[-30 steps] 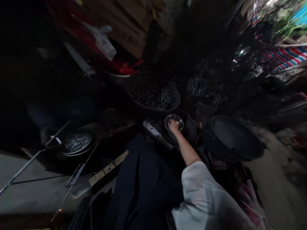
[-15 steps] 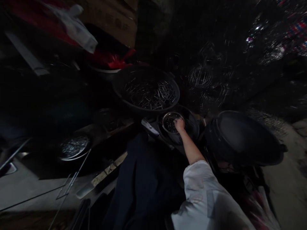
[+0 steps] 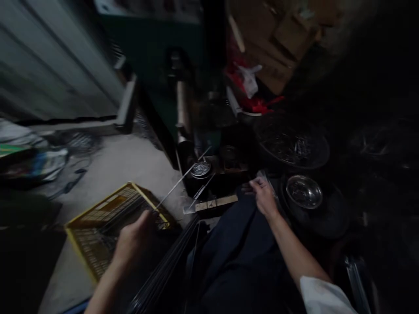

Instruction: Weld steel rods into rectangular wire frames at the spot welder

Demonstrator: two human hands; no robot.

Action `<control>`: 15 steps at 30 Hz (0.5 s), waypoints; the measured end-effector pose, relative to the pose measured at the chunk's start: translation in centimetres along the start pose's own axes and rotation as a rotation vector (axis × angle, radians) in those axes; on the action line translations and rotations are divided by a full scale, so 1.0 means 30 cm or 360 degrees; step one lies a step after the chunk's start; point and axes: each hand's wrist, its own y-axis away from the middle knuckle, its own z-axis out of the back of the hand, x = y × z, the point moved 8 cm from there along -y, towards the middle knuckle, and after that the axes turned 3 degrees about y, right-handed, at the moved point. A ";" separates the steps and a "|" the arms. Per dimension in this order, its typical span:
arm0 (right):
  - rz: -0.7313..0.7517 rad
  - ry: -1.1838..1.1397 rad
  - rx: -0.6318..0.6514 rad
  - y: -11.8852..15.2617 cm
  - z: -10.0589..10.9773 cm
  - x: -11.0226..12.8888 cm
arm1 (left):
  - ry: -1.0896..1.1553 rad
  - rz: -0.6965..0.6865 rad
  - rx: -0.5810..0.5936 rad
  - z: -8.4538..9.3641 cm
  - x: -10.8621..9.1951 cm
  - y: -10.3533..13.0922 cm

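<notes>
My left hand [image 3: 135,235] is closed at the lower left, over the near side of a yellow plastic crate [image 3: 131,187]. A thin metal rod [image 3: 178,182] runs from its fingers toward the upper right. My right hand [image 3: 264,198] is raised over my dark-clothed lap, thumb and fingers drawn together; anything between them is too small and blurred to name. Just right of it stands a shiny metal bowl [image 3: 304,192] with small dark bits inside. Past the rod's line sits a round dish of small metal pieces [image 3: 200,169], beside the machine [image 3: 183,109].
A wide dark basin [image 3: 322,150] of thin metal pieces stands behind the bowl. Long dark rods [image 3: 166,266] lie beside my lap, near a wooden strip [image 3: 216,203]. Cardboard [image 3: 271,56] and a red bag [image 3: 258,106] are at the back. Bags [image 3: 49,163] lie far left.
The view has swung left. My right hand has left the metal bowl and moved over my lap. My left hand has come into view, holding a rod, and the yellow crate now shows.
</notes>
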 end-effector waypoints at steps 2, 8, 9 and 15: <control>-0.0151 -0.0046 0.0233 0.068 -0.268 -0.099 | -0.0055 0.0051 0.0024 -0.024 0.028 0.020; -0.0433 -0.0261 0.0411 0.162 -0.665 -0.258 | -0.0215 0.0076 0.0141 -0.179 -0.087 -0.058; -0.0404 -0.0275 0.0404 0.162 -0.676 -0.247 | -0.0239 0.0081 0.0171 -0.192 -0.101 -0.072; -0.0261 -0.0200 0.0332 0.136 -0.656 -0.175 | -0.0314 0.0152 0.0277 -0.224 -0.128 -0.134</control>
